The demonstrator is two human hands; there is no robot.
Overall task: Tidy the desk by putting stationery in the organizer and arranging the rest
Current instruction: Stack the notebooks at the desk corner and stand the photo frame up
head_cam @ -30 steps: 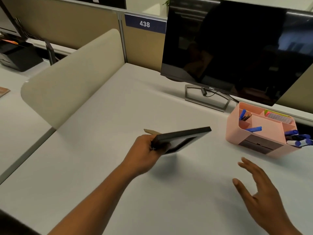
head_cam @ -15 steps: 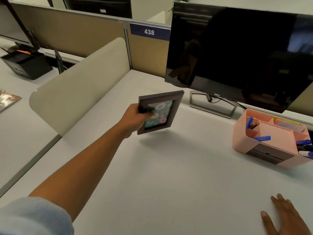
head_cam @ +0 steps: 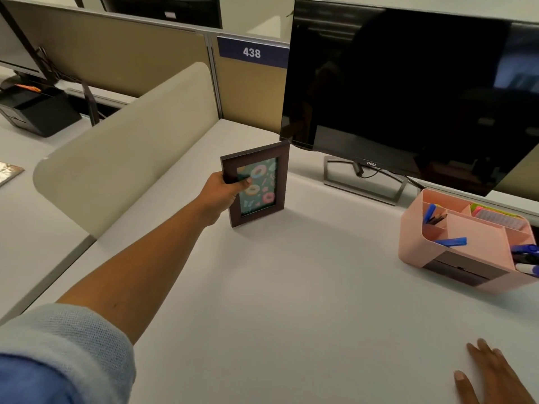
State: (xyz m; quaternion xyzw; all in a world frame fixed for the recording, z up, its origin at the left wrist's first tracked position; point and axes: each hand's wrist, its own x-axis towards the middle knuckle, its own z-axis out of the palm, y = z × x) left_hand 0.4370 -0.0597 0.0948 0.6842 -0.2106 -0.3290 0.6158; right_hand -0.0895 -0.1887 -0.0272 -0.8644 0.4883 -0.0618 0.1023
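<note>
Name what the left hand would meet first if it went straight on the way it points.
Beyond the picture frame it grips, the left hand would probably meet the monitor at its lower left corner; depth is unclear.

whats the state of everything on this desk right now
picture frame: upright, facing the camera, gripped at its side by the left hand
right hand: open, flat on the desk
monitor: screen dark
pink organizer: holds pens and sticky notes, drawer shut
</note>
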